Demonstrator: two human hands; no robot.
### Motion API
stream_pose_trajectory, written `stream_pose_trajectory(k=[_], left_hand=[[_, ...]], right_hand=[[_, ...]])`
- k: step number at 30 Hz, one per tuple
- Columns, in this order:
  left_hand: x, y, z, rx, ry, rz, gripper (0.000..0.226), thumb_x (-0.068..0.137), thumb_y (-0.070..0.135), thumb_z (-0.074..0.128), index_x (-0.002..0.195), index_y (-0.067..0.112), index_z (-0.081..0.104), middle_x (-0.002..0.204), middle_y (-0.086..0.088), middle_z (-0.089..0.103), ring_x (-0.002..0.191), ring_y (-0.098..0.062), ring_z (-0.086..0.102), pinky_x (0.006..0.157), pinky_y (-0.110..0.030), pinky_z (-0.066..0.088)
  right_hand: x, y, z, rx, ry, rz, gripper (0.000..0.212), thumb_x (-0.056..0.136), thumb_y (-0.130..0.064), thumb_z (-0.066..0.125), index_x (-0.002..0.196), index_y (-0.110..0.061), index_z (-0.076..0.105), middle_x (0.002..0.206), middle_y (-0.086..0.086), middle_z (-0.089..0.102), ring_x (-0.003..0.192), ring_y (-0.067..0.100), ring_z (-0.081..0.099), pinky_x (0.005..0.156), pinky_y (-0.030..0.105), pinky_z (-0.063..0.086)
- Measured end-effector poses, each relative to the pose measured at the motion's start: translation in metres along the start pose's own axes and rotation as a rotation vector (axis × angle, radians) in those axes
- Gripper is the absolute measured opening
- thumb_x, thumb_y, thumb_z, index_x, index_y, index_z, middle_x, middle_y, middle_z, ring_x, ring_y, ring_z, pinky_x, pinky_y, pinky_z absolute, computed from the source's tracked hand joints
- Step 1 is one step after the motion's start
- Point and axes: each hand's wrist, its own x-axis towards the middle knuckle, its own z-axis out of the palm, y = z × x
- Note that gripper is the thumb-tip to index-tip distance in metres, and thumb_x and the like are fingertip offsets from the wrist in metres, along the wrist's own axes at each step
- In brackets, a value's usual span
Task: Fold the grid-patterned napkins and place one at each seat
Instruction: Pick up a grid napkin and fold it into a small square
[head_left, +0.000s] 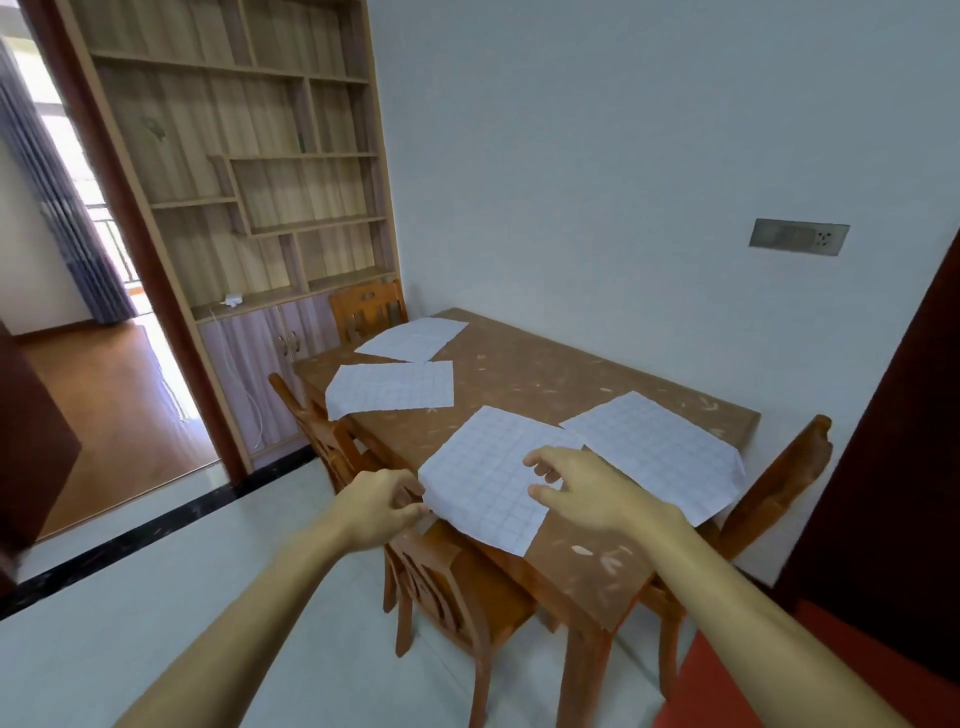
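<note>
On the desk (545, 374), your left hand (382, 501) pinches a corner of the nearest napkin (483, 478); your right hand (587, 491) is spread over it. The first fold looks ready to begin: bring that corner across.

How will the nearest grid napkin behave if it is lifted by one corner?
Probably floppy: the nearest napkin looks thin, with a wavy near edge. Likely light, so a push may slide it over the table. The left hand pinches its corner; it may crease easily.

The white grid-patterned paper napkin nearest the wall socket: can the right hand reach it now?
Probably yes: the right hand hovers just beside that white grid-patterned napkin, with nothing between them on the brown speckled table.
</note>
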Motion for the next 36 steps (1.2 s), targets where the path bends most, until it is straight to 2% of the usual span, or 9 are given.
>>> stream_pose_trajectory(k=[6,12,16,19,29,36], left_hand=[[0.095,-0.010,0.003,0.009,-0.043,-0.042,0.037,0.097,0.041,0.058,0.128,0.022,0.061,0.128,0.001,0.065,0.109,-0.013,0.065,0.091,-0.026,0.057],[0.187,0.002,0.006,0.040,-0.102,-0.006,0.035,0.097,0.042,0.059,0.126,0.023,0.061,0.127,0.001,0.065,0.106,-0.013,0.065,0.092,-0.029,0.056],[0.232,0.006,0.016,0.051,-0.148,0.030,0.036,0.097,0.042,0.058,0.128,0.023,0.061,0.126,-0.001,0.066,0.105,-0.014,0.066,0.091,-0.029,0.055],[0.264,0.005,0.023,0.050,-0.186,0.055,0.036,0.097,0.043,0.057,0.127,0.024,0.061,0.126,0.000,0.066,0.104,-0.014,0.065,0.090,-0.028,0.053],[0.382,-0.037,0.029,0.028,-0.299,0.152,0.032,0.095,0.045,0.060,0.122,0.027,0.063,0.120,0.004,0.067,0.103,-0.013,0.064,0.093,-0.034,0.055],[0.463,-0.077,0.030,0.048,-0.385,0.237,0.030,0.096,0.043,0.060,0.120,0.027,0.063,0.116,0.006,0.067,0.102,-0.014,0.064,0.088,-0.030,0.055]], right_hand=[[0.078,0.046,-0.011,0.060,0.013,0.028,0.041,0.100,-0.031,0.055,0.140,-0.022,0.049,0.138,-0.003,0.055,0.120,0.011,0.055,0.100,0.029,0.046],[0.137,0.101,-0.023,0.085,0.022,0.090,0.039,0.099,-0.030,0.057,0.137,-0.022,0.052,0.134,-0.003,0.057,0.106,0.007,0.053,0.092,0.023,0.044],[0.167,0.126,-0.023,0.088,0.005,0.143,0.039,0.100,-0.026,0.057,0.137,-0.017,0.053,0.132,0.001,0.058,0.110,0.013,0.056,0.094,0.023,0.043],[0.189,0.143,-0.017,0.093,-0.002,0.178,0.038,0.099,-0.026,0.058,0.136,-0.018,0.054,0.131,0.002,0.059,0.104,0.010,0.054,0.093,0.022,0.043],[0.273,0.172,0.015,0.096,-0.014,0.345,0.038,0.098,-0.027,0.059,0.135,-0.018,0.054,0.127,0.003,0.063,0.102,0.011,0.057,0.095,0.025,0.047],[0.326,0.176,0.034,0.113,-0.006,0.490,0.039,0.099,-0.032,0.058,0.136,-0.022,0.053,0.126,-0.001,0.063,0.109,0.014,0.061,0.098,0.033,0.051]])
